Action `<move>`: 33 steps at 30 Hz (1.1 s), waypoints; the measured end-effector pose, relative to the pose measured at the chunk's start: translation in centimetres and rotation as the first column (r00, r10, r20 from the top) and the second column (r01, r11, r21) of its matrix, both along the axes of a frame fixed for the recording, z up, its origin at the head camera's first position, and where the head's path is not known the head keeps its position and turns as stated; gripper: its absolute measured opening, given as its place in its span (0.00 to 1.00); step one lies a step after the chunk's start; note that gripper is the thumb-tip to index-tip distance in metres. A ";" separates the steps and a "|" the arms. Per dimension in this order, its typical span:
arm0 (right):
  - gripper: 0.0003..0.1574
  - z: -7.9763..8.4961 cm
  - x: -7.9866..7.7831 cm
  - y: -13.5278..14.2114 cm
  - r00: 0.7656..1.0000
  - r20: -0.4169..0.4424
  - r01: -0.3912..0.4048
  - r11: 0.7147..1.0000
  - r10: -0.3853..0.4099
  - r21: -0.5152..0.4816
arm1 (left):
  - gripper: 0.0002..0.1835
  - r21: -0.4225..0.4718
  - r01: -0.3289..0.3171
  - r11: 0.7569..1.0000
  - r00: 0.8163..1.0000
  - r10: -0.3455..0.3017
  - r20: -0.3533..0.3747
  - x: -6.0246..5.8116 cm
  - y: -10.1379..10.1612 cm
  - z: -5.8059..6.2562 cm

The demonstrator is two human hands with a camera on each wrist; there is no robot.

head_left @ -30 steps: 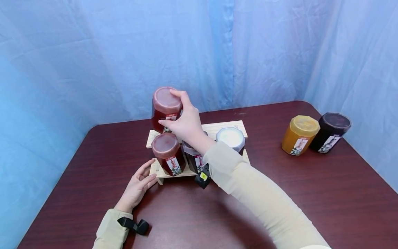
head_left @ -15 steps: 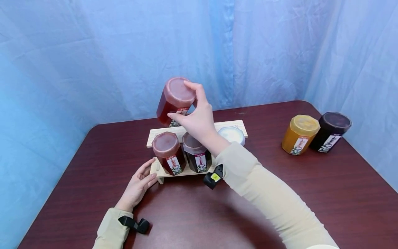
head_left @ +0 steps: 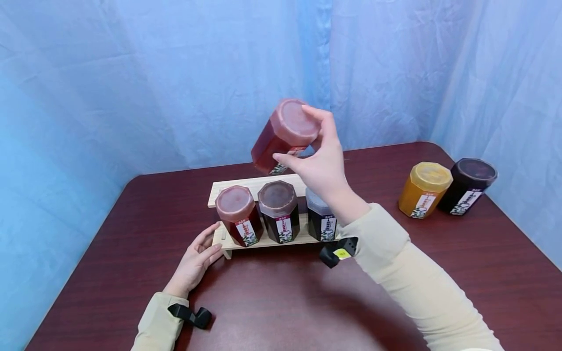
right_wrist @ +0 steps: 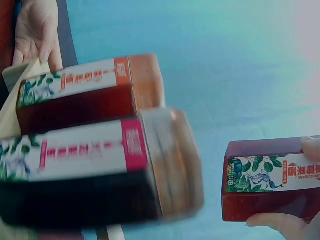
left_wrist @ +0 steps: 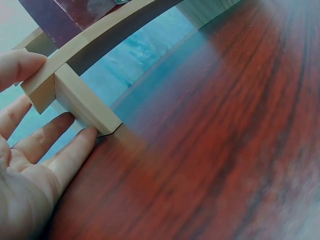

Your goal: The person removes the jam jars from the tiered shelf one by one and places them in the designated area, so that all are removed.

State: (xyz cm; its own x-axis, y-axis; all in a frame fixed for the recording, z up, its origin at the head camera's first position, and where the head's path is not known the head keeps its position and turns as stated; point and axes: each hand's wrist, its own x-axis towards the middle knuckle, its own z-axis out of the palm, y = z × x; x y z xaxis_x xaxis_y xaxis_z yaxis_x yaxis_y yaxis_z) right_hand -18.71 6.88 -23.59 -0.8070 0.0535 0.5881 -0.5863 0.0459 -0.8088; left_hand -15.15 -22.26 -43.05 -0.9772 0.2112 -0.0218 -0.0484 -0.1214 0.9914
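My right hand (head_left: pixel 324 165) grips a red jam jar (head_left: pixel 271 141) by its pink lid and side, thumb in front and a finger over the top. The jar is tilted and held up above the wooden two-step rack (head_left: pixel 217 194). Its label shows in the right wrist view, the red jam jar (right_wrist: pixel 270 200) being off to the lower right. At the rack's left end my left hand (head_left: pixel 195 265) holds the lower board, the thumb on top, other fingers against the leg (left_wrist: pixel 85 97). Three jars stand on that lower step: a red jar (head_left: pixel 239 212), a dark jar (head_left: pixel 279 209) and a pale-lidded dark jar (head_left: pixel 317 207).
To the right on the dark red table (head_left: pixel 272 302) stand a yellow jar (head_left: pixel 423 192) and a blackish jar (head_left: pixel 467 187), side by side. A light blue curtain (head_left: pixel 175 87) hangs behind the table and along both sides.
My right hand has lifted the red jam jar from the upper step's left end, carried it rightward and tilted it more. My left hand keeps its place on the rack.
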 end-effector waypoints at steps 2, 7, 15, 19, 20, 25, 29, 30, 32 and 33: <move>0.50 0.0 0.1 0.8 1.000 -0.025 0.018 1.000 -0.017 0.009 | 0.32 0.003 -0.001 1.000 1.000 0.001 0.000 0.0 0.0 0.0; 0.50 -0.4 0.4 2.8 0.995 -0.067 0.081 0.995 -0.078 0.054 | 0.32 0.003 -0.005 1.000 1.000 0.005 0.001 0.1 0.0 0.1; 0.50 -1.7 0.6 5.7 0.981 -0.046 0.192 0.968 -0.187 0.160 | 0.33 -0.002 -0.009 1.000 1.000 0.009 0.012 0.4 -0.2 0.2; 0.50 -2.3 0.3 7.3 0.969 -0.051 0.245 0.951 -0.240 0.190 | 0.33 -0.001 -0.012 1.000 1.000 0.012 0.007 0.3 -0.3 0.1; 0.50 -2.4 0.2 7.7 0.965 -0.052 0.264 0.943 -0.259 0.201 | 0.32 -0.001 -0.011 1.000 1.000 0.011 0.007 0.3 -0.3 0.1; 0.50 -3.3 0.0 9.6 0.938 -0.059 0.344 0.899 -0.341 0.271 | 0.32 0.004 -0.018 1.000 1.000 0.018 0.013 0.2 -0.3 0.0; 0.50 -4.2 0.0 10.7 0.932 -0.042 0.357 0.892 -0.360 0.278 | 0.32 0.009 -0.016 1.000 1.000 0.016 0.014 0.3 -0.3 0.1; 0.50 -4.4 0.0 11.0 0.932 -0.034 0.355 0.894 -0.360 0.274 | 0.33 0.010 -0.017 1.000 1.000 0.016 0.014 0.3 -0.3 0.1; 0.50 -4.9 0.0 11.5 0.935 -0.021 0.346 0.898 -0.354 0.272 | 0.33 0.009 -0.014 1.000 1.000 0.014 0.014 0.3 -0.2 0.1; 0.51 -5.2 0.0 11.8 0.936 -0.019 0.343 0.897 -0.352 0.278 | 0.33 0.008 -0.015 1.000 1.000 0.014 0.015 0.3 -0.2 0.1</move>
State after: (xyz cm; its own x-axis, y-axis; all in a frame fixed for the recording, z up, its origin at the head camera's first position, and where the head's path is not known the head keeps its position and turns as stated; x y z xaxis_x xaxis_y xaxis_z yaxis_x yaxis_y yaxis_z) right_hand -18.67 18.64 -28.83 -0.7844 0.1752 0.5950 -0.4674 0.4636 -0.7527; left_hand -14.88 -22.43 -42.92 -0.9797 0.1973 -0.0351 -0.0617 -0.1303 0.9896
